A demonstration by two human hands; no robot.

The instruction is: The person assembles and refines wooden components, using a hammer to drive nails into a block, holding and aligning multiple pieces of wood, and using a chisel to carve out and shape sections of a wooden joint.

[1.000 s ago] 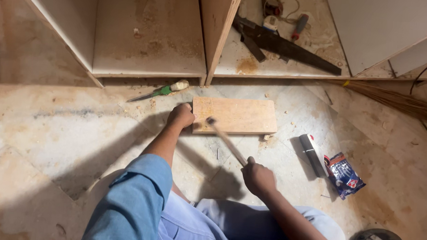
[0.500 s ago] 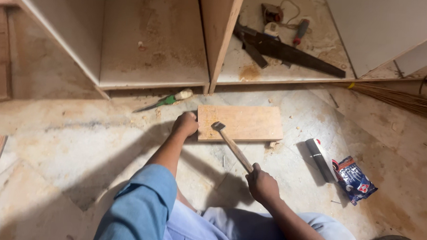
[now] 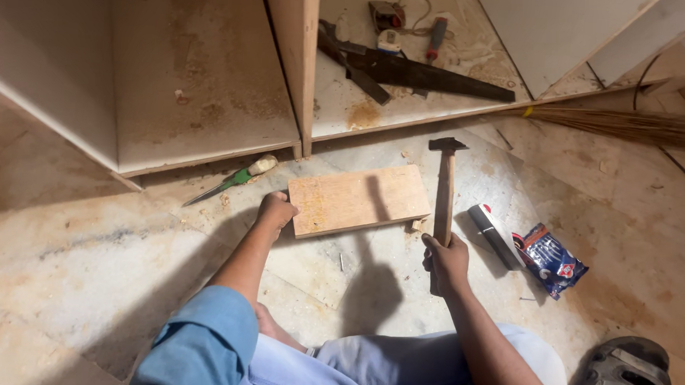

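Observation:
A small rectangular plywood board [image 3: 357, 200] lies flat on the dusty stone floor. My left hand [image 3: 275, 211] grips its left edge, fingers curled. In my right hand [image 3: 446, 259] is the wooden handle of a hammer [image 3: 444, 185], held upright with the dark metal head raised just right of the board. The hammer casts a shadow across the board. I am seated on the floor, with blue sleeve and light trousers at the bottom of the view.
A green-handled screwdriver [image 3: 231, 180] lies left of the board. An open wooden cabinet [image 3: 286, 67] stands ahead, a handsaw [image 3: 417, 71] and small tools inside. A dark tube [image 3: 491, 234], a blue packet [image 3: 549, 257], a broom [image 3: 623, 124] and a sandal [image 3: 628, 376] lie to the right.
The hammer has swung up from the board's surface and now stands upright to the right of the board. My left hand stays at the board's left edge.

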